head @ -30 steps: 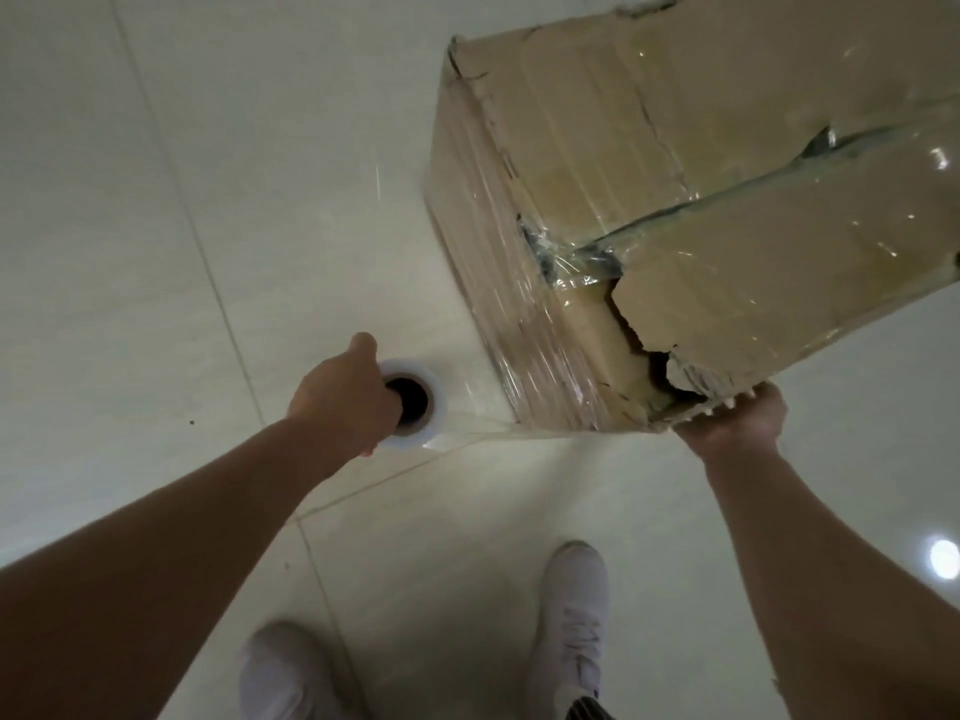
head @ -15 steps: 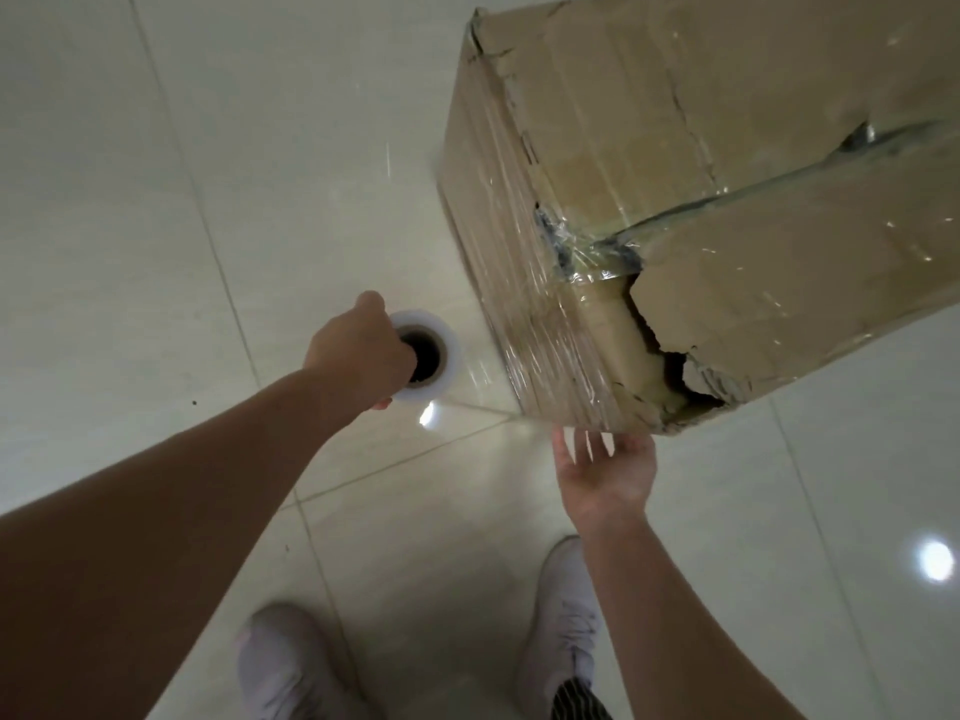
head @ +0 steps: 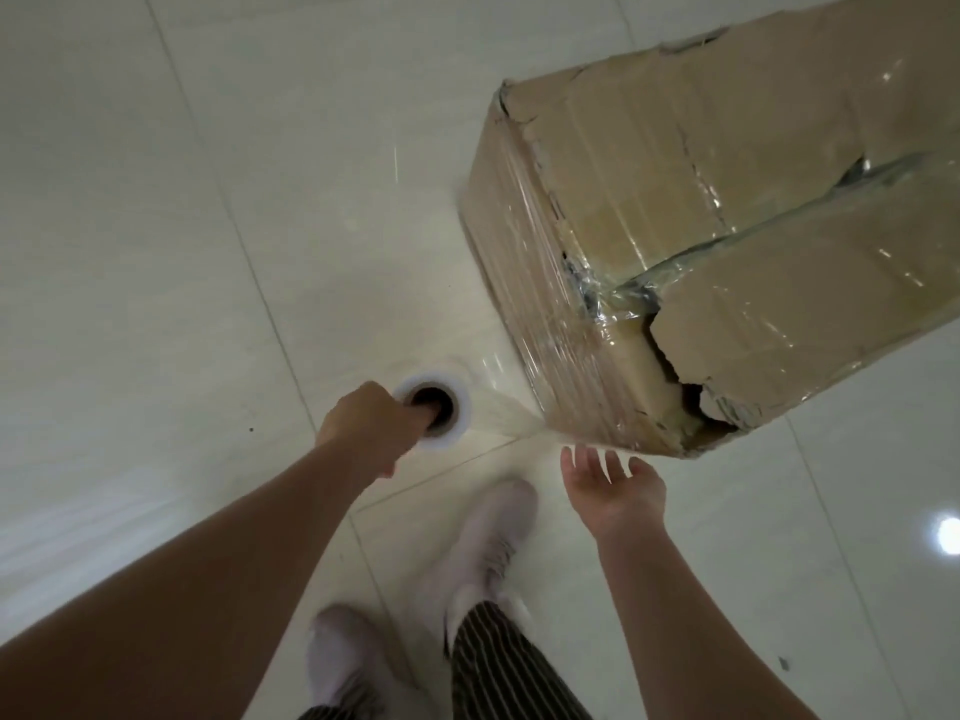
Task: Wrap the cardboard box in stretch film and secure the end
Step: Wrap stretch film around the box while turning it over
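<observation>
A large worn cardboard box [head: 753,241] stands on the tiled floor at the upper right, its left side and top covered in clear stretch film, its near top flap torn. A white stretch film roll [head: 441,407] is upright just left of the box's near corner. My left hand [head: 369,428] holds the roll with fingers pushed into its core. A sheet of stretch film [head: 498,407] runs from the roll to the box's near lower corner. My right hand [head: 618,491] hovers palm up, fingers spread, just below that corner, touching nothing.
Glossy pale floor tiles [head: 182,252] stretch to the left and behind the box. My two feet in white shoes [head: 493,537] stand just below the hands, with striped trouser legs showing. A ceiling light glares on the floor [head: 948,535] at the right edge.
My right hand let go of the box's near bottom corner and drew back, open. The box appears farther up and to the right as I stepped back; my left hand kept hold of the roll.
</observation>
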